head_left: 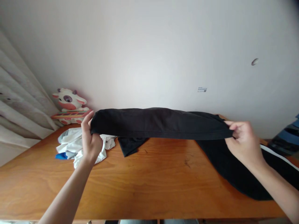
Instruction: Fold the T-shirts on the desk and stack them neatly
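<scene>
A black cloth [161,123] is stretched level above the wooden table [151,180], its lower edge nearly straight. My left hand [90,140] grips its left end, with the thumb and fingers wrapped round the edge. At the other end, my right hand [244,140] pinches the corner of the cloth. More black fabric [233,168] with a white stripe lies on the table's right side, partly behind my right arm. A small piece of black fabric [130,145] shows on the table below the held cloth.
White clothes [72,141] with a blue piece lie crumpled at the left. Behind them, a cow toy [68,101] with a keyboard stands near the wall. A pale curtain [21,109] hangs at the left. A dark blue object [286,138] stands at the right edge.
</scene>
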### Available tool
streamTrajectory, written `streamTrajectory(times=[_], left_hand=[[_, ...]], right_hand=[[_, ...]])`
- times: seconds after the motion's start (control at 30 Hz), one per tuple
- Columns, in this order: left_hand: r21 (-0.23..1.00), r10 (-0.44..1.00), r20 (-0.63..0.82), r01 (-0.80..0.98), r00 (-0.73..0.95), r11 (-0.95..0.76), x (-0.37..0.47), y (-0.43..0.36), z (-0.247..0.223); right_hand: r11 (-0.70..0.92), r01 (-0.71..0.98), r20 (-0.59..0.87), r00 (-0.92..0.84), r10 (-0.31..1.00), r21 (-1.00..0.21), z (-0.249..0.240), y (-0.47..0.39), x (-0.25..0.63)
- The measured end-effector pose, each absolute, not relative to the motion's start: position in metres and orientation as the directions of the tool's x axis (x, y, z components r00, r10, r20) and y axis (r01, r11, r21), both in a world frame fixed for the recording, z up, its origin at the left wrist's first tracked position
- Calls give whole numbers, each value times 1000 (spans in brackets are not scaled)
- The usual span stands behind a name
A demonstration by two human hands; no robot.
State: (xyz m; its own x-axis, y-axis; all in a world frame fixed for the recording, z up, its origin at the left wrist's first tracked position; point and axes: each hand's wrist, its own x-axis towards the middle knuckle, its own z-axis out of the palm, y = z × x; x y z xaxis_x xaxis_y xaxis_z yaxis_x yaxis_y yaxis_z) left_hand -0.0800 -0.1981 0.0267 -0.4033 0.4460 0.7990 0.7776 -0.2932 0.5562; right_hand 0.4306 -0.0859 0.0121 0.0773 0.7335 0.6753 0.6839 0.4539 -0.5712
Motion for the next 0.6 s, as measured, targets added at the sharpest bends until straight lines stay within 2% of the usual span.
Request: streamTrajectory(times=[0.03,0.07,0.1,0.17,0.23,0.27,0.33,0.4,0.53,0.6], left_hand=[[481,515,806,829,-291,-285,-86,-206,25],[433,637,751,860,-177,-271,-93,-215,22],[410,779,623,877,-68,-251,-100,-225,18],[404,972,214,897,98,-180,-114,-242,7],[394,980,-119,913,161,-102,-119,-255,-4],[382,963,-211,921,170,-78,-118,-259,-8],[358,944,-280,931,174,-66,-112,-264,-12],[347,947,-265,934,183,-84,-103,-269,-11],[334,955,-210,933,211,-133,-88,-284,-5],[305,961,-189,942,201,-138,-84,-289,-5]], right_hand=[[431,735,607,-35,794,-522,7,-88,441],[405,771,468,-158,870,-492,0,-90,453],[373,797,283,-263,922,-475,-7,-93,465],[339,796,-15,-400,916,-502,-23,-99,486],[323,768,-114,-453,884,-553,-35,-105,497],[317,758,-117,-456,882,-571,-40,-108,497],[310,740,-85,-442,893,-597,-45,-116,489],[278,714,-37,-391,920,-642,-45,-127,475],[47,544,-58,-174,983,-838,-38,-150,453],[-25,492,-79,-90,993,-870,-36,-157,456]])
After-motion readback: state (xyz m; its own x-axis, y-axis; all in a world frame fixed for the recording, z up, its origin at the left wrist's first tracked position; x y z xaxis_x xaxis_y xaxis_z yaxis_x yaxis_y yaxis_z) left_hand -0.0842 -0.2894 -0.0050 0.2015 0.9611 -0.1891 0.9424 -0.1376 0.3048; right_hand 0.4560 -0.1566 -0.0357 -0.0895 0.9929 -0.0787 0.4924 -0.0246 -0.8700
